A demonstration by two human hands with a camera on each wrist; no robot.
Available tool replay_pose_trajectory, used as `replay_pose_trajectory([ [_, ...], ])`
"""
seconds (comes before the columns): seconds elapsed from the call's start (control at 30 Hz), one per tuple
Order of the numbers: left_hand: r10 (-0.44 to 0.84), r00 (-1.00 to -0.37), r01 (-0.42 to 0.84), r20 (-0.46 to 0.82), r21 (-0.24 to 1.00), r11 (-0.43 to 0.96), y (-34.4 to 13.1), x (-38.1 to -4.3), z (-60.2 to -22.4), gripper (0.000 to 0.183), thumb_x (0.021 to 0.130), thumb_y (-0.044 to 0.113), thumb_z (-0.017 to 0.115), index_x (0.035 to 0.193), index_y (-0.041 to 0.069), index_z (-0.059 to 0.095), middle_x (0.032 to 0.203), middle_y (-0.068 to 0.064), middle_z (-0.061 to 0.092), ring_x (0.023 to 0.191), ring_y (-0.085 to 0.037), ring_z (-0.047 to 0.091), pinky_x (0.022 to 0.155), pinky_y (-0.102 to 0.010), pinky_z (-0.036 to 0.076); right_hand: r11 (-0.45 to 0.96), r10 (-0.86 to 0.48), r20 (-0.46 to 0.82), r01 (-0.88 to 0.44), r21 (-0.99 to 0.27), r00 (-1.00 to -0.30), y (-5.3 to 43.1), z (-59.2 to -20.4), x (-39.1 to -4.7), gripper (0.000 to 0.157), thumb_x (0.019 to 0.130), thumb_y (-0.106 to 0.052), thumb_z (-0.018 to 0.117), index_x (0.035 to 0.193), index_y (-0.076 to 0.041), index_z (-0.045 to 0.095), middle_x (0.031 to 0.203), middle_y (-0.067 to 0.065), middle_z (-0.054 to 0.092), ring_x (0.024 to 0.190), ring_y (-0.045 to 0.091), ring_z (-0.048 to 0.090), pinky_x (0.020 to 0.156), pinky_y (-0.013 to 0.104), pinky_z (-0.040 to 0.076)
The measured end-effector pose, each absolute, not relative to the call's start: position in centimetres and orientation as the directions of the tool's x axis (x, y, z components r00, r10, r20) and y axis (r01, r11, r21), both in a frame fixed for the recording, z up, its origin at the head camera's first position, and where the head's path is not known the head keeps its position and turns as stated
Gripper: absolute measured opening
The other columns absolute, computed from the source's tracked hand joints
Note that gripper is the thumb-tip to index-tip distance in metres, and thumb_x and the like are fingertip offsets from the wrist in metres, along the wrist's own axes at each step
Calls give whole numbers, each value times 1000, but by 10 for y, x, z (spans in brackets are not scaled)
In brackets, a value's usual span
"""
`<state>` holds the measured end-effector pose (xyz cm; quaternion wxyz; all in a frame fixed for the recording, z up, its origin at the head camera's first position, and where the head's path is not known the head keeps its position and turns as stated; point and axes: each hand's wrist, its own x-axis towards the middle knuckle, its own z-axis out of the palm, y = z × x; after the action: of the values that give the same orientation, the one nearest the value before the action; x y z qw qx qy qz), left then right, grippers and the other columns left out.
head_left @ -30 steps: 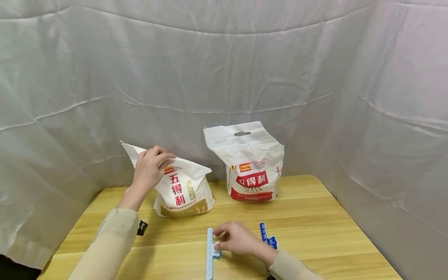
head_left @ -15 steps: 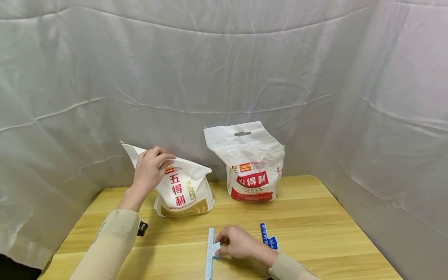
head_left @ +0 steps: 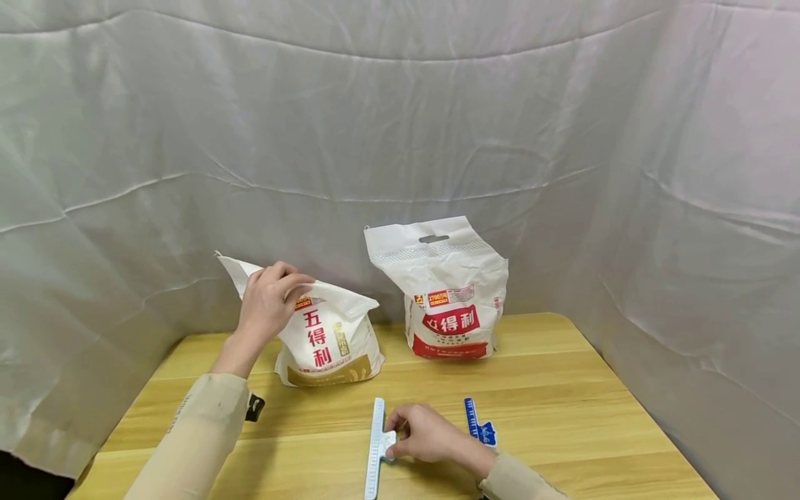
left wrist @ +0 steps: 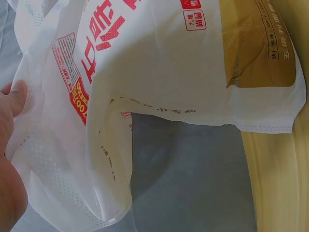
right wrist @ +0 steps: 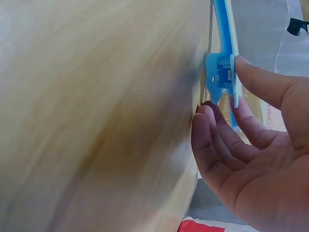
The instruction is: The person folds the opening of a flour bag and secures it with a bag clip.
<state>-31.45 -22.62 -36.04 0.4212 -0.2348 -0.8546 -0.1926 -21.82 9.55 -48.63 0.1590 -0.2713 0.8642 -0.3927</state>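
In the head view my left hand (head_left: 267, 300) grips the folded-over top of a white flour bag (head_left: 359, 326) with red lettering and a gold base. The left wrist view shows my thumb (left wrist: 18, 96) pressed on the bag's pale top part; the fingers behind are mostly hidden. Lower on the table, my right hand (head_left: 428, 434) pinches the handle of a light blue bag clip (head_left: 375, 448), a long bar with ruler-like marks. From the right wrist, the clip's spring (right wrist: 229, 74) shows near my thumb, and the hand is close to the tabletop.
A second white flour bag (head_left: 453, 278) with a red label and a handle slot stands upright at the back right. A dark blue clip (head_left: 481, 429) lies just right of my right hand. Grey curtain (head_left: 400, 139) surrounds the back and sides of the wooden table (head_left: 562, 389).
My right fingers have closed on the light blue clip's handle, and the clip has shifted slightly, its far end now further up the view. The left hand and both bags stay put.
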Motion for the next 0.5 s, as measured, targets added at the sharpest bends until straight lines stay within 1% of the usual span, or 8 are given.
replay_pose_trajectory([
  [0.23,235,-540,560,808,137,817,-226,-315,-361,12,87,8,82,99,12,81,99,-8,67,89,-32,64,95,-57,44,533,-593,-24,-370,-761,-805,98,-487,-218,30,80,-13,90,96,-15,64,84,-8,63,74,2,56,68,21,50],
  [0.5,237,-531,563,813,130,816,-225,-314,-360,13,87,6,82,98,11,81,98,-9,67,88,-33,64,94,-58,44,506,-598,-23,-355,-786,-801,99,-487,-218,26,85,-10,84,99,-15,63,86,-9,62,76,3,57,71,21,52],
])
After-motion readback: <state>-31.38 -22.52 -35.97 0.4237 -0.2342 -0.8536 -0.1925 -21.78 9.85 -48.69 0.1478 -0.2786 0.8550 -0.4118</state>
